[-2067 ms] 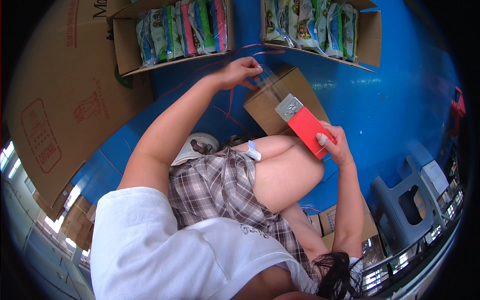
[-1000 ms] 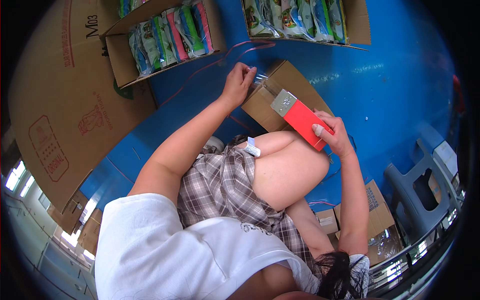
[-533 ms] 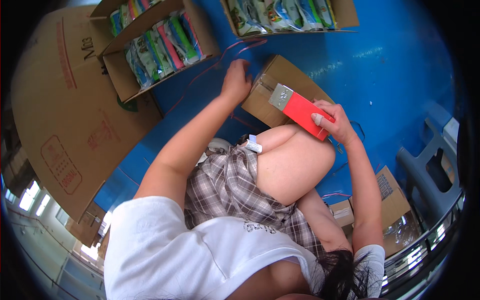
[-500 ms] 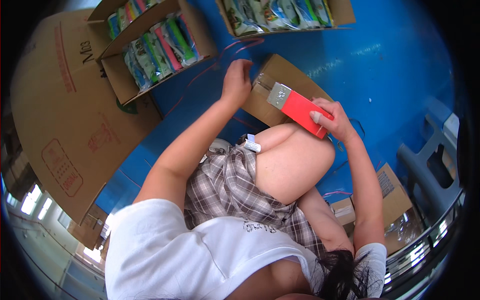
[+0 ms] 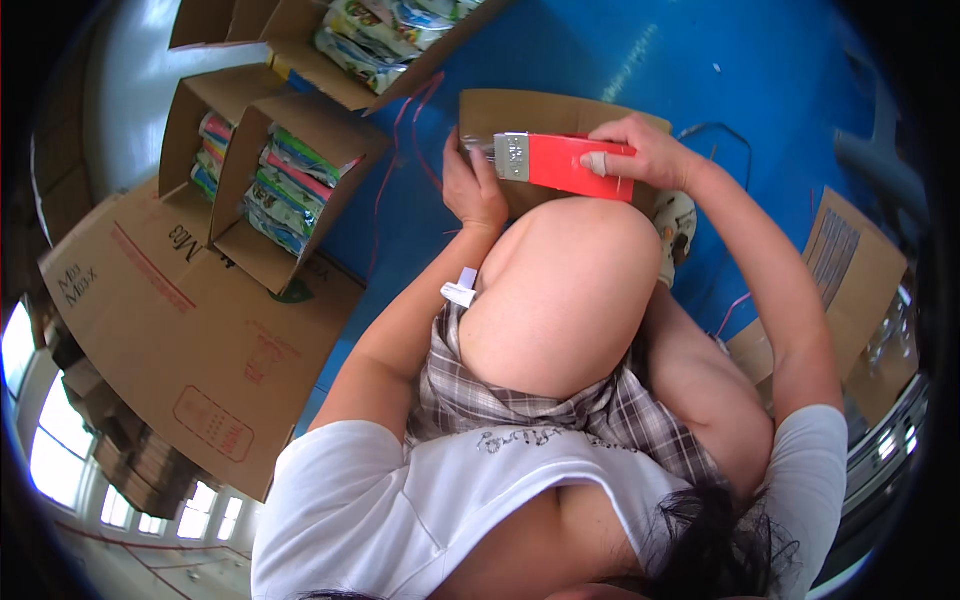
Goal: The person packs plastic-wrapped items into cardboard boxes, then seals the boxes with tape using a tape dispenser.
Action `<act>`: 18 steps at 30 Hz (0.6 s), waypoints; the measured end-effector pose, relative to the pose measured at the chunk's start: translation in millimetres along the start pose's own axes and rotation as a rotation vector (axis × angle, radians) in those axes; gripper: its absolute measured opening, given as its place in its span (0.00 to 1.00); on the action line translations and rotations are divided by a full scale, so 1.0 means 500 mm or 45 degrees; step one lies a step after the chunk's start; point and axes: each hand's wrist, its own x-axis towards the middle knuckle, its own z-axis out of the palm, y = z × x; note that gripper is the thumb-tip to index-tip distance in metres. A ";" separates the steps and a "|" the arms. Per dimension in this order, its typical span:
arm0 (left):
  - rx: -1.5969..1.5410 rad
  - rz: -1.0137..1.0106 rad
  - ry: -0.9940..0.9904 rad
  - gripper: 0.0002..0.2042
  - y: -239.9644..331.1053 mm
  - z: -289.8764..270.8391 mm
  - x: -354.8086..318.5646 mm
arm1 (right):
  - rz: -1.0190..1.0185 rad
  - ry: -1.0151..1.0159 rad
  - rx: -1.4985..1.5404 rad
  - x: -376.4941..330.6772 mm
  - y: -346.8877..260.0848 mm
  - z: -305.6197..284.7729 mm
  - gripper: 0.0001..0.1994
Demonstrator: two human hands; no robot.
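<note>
A closed brown cardboard box [image 5: 560,108] lies on the blue floor in front of my raised knee. My right hand [image 5: 640,152] is wrapped round the right part of a red packing-tape dispenser [image 5: 565,165]. Its silver metal end points left, over the box's face. Something clear and shiny, apparently tape [image 5: 482,148], shows between that end and my left hand [image 5: 474,190]. The left hand grips the box's left edge, thumb on the near side, with some fingers partly hidden. A white bandage-like wrap covers a digit of my right hand.
Open cartons [image 5: 290,190] of colourful plastic packets stand at left, beside a large flattened carton [image 5: 190,330]. Another packet-filled carton [image 5: 390,45] is at the far left. Pink strapping [image 5: 395,150] trails across the floor. At right are an open carton [image 5: 850,260] and a grey stool [image 5: 880,165].
The dispenser has swung closer to level and its metal end has moved nearer my left hand. My left hand has come down along the box's left edge. The whole view has turned.
</note>
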 end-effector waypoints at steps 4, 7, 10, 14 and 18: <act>-0.086 -0.153 -0.021 0.25 0.027 0.000 0.010 | 0.073 0.021 0.016 -0.024 0.010 0.000 0.22; 0.129 -0.184 -0.073 0.25 0.039 0.001 0.009 | 0.077 0.066 -0.097 -0.046 0.010 -0.001 0.23; 0.198 -0.180 -0.082 0.25 0.034 0.009 0.003 | 0.097 0.123 -0.078 -0.065 0.026 0.000 0.24; 0.199 -0.146 -0.115 0.26 0.038 0.017 0.001 | 0.115 0.215 0.004 -0.142 0.089 -0.011 0.24; 0.421 -0.087 -0.054 0.27 0.019 -0.001 0.012 | 0.166 0.360 0.122 -0.310 0.165 -0.030 0.23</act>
